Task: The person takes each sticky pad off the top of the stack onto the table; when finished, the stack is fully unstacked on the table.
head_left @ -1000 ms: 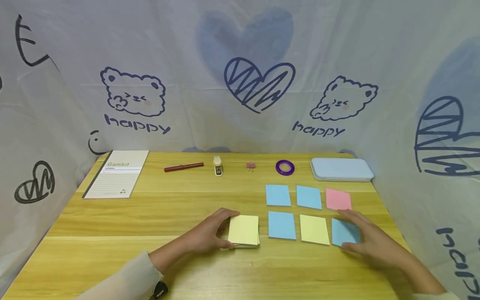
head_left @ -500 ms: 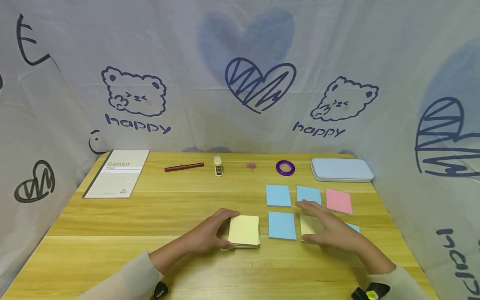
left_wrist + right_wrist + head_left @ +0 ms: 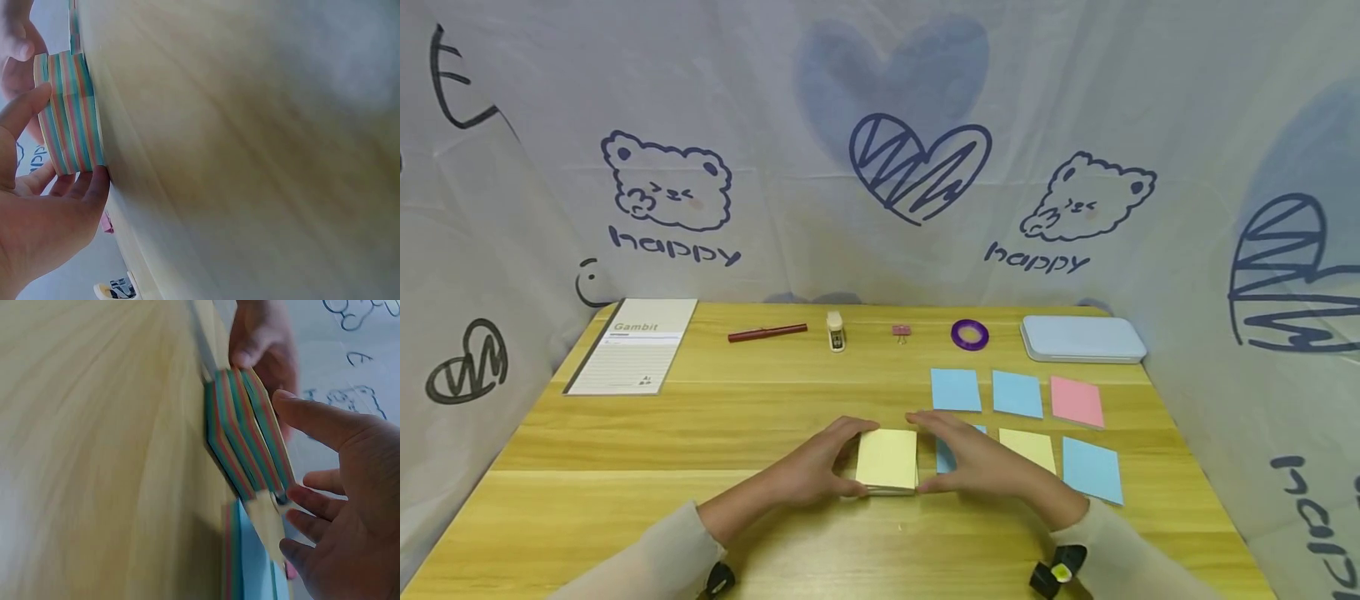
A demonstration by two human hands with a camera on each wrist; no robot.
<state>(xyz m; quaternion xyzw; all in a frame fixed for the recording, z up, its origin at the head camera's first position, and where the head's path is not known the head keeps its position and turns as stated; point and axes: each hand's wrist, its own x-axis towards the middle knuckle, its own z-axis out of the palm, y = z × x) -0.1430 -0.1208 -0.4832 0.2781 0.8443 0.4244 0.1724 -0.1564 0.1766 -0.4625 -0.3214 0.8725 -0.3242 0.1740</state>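
A stack of several sticky note pads (image 3: pixel 887 458), a yellow sheet on top and striped coloured edges, stands on the table in the head view. My left hand (image 3: pixel 812 467) holds it from the left, thumb at the near edge and fingers at the far edge. From the right comes my right hand (image 3: pixel 981 465), fingers spread around the stack's right side; in the right wrist view, its thumb and fingertips (image 3: pixel 300 494) are beside the stack (image 3: pixel 247 431). Under the right hand, a blue pad (image 3: pixel 946 457) is partly hidden, as is a yellow pad (image 3: pixel 1030 448).
More pads lie to the right: blue (image 3: pixel 1092 469), blue (image 3: pixel 955 390), blue (image 3: pixel 1017 393) and pink (image 3: pixel 1077 402). Along the back are a notebook (image 3: pixel 632 348), a dark red pen (image 3: pixel 767 333), a small white bottle (image 3: pixel 836 332), a binder clip (image 3: pixel 901 332), purple tape (image 3: pixel 970 335) and a light blue case (image 3: pixel 1084 339).
My right hand has moved left from the rightmost blue pad, across the yellow one, to the stack's right side, carrying nothing. My left hand has stayed at the stack.
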